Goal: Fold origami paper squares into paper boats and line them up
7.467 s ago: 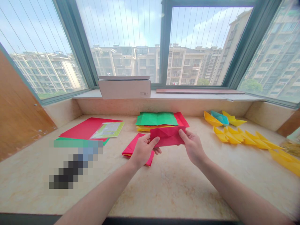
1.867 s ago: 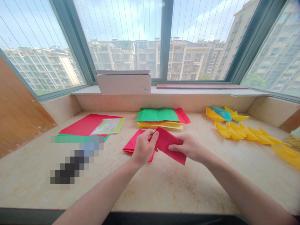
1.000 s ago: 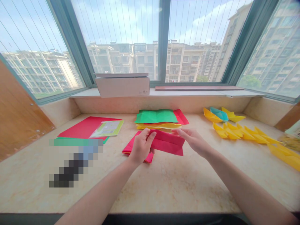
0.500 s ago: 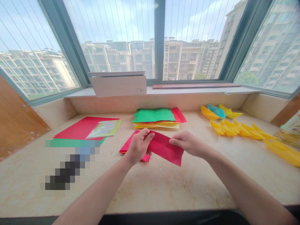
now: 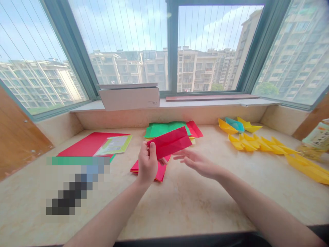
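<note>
A row of folded paper boats point(image 5: 246, 144) runs along the right of the table point(image 5: 185, 206), mostly yellow, with one blue boat point(image 5: 234, 124) at the back and a bigger yellow boat point(image 5: 307, 168) at far right. So a fair number look done. Going by what lies flat, there's more left: a stack of paper point(image 5: 164, 130) sits back centre, green on top with red and yellow under it, and a red sheet point(image 5: 84, 145) lies at left with a paper packet point(image 5: 113, 144) on it. A folded pink paper point(image 5: 160, 173) lies on the table below the hands.

Left hand point(image 5: 147, 164) is clenched, pinching one end of a folded red paper point(image 5: 169, 142) and holding it up off the table, tilted, above the pink paper and in front of the stack. Right hand point(image 5: 197, 164) is open and has let go, its fingers point(image 5: 181, 158) spread just beside the paper's lower edge, not touching. Can't tell how many layers the red paper has.
</note>
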The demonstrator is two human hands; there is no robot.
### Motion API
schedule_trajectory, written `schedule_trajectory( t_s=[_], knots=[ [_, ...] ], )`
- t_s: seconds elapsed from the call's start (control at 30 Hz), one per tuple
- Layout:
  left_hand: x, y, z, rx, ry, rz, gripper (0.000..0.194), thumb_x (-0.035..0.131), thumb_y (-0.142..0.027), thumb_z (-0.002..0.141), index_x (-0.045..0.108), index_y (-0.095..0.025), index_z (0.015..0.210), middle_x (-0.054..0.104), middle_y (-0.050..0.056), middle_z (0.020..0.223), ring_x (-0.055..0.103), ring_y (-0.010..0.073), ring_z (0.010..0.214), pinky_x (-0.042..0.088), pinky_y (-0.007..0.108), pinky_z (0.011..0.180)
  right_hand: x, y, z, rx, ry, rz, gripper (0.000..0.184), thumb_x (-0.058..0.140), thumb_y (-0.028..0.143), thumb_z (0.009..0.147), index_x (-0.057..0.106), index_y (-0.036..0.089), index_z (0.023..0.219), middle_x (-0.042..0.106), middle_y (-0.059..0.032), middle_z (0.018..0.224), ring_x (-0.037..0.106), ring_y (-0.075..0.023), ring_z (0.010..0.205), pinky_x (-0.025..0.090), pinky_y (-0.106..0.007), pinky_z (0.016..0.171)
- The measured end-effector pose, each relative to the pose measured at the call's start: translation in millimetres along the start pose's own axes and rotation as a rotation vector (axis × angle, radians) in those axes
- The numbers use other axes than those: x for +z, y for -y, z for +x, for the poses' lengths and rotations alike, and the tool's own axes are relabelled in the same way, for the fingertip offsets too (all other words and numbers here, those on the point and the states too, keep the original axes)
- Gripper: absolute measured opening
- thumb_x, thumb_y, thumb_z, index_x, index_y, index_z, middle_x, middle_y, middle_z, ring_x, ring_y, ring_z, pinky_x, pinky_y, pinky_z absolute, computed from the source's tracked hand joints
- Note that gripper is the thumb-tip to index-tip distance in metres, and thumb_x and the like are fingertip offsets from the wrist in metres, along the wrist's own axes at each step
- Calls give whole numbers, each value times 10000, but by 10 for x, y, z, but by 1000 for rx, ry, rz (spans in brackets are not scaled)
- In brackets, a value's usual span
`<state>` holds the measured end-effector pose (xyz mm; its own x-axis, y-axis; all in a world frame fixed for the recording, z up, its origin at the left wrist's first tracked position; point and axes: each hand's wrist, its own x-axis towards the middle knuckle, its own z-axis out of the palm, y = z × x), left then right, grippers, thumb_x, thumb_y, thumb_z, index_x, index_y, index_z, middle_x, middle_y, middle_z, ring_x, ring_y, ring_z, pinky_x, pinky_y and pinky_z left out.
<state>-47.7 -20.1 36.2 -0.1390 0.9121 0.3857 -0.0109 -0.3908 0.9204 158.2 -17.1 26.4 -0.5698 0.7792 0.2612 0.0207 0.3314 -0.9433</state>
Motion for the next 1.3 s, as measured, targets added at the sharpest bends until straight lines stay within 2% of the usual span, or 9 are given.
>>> schedule_trajectory(
  t_s=[0.13, 0.27, 0.33, 0.4, 0.53, 0.63, 0.87, 1.07, 1.3],
  knots=[
    [85, 28, -151, -42, 226, -11, 365, 515, -558, 916, 457, -203, 859, 601, -58, 531, 617, 140, 387, 453, 203, 371, 213, -46, 84, -35, -328, 46, 408, 552, 560, 915, 664, 192, 1053, 712, -89, 1097, 631, -255, 1057, 480, -437, 970],
    [72, 66, -180, -63, 440, 19, 350, 543, -501, 917, 530, -162, 830, 629, -5, 631, 653, 135, 467, 452, 193, 417, 46, -91, 126, -81, -695, 145, 381, 723, 495, 804, 670, 189, 1025, 718, -86, 1066, 638, -275, 1002, 495, -426, 911],
    [50, 68, -162, -53, 434, -7, 353, 546, -503, 912, 557, -155, 965, 683, 50, 853, 665, 125, 507, 466, 203, 429, -73, -82, 101, -46, -642, 183, 386, 755, 474, 772, 688, 190, 1024, 722, -84, 1062, 650, -265, 970, 511, -404, 866],
    [33, 60, -138, -62, 395, -62, 407, 527, -525, 914, 523, -173, 1117, 672, 80, 1018, 665, 117, 531, 488, 219, 439, -147, -53, 54, 75, -455, 149, 358, 781, 461, 742, 724, 166, 937, 736, -75, 972, 664, -233, 871, 519, -367, 803],
    [34, 62, -111, -163, 469, -43, 424, 493, -571, 917, 530, -162, 1023, 622, -12, 661, 583, 108, 416, 417, 190, 379, -121, -2, -22, 251, -41, 84, 377, 789, 465, 734, 751, 156, 945, 740, -47, 875, 656, -193, 779, 519, -319, 717],
    [64, 91, -123, -178, 478, 33, 384, 581, -548, 878, 543, -167, 894, 527, -61, 510, 505, 90, 352, 350, 166, 337, -33, 7, -24, 265, 72, 109, 403, 796, 503, 714, 761, 176, 947, 748, -33, 854, 669, -199, 794, 532, -322, 746],
    [87, 104, -131, -178, 415, 36, 339, 611, -487, 872, 582, -151, 900, 577, -34, 527, 515, 95, 356, 366, 171, 328, 63, 77, 17, 219, -93, 176, 573, 511, 681, 876, 722, 149, 868, 727, -55, 753, 666, -179, 667, 532, -311, 680],
    [89, 107, -124, -183, 438, -2, 365, 585, -487, 888, 600, -137, 785, 622, 12, 578, 548, 109, 423, 444, 199, 373, 79, 33, 22, 143, -213, 52, 544, 510, 655, 895, 664, 154, 750, 687, -26, 680, 607, -146, 587, 452, -249, 544],
    [100, 136, -120, -185, 361, 41, 321, 652, -439, 853, 684, -123, 809, 670, 27, 635, 584, 119, 485, 477, 205, 425, 145, 63, 11, 116, -195, 110, 470, 555, 608, 892, 727, 174, 944, 736, -56, 771, 691, -197, 679, 538, -303, 614]
  ],
)
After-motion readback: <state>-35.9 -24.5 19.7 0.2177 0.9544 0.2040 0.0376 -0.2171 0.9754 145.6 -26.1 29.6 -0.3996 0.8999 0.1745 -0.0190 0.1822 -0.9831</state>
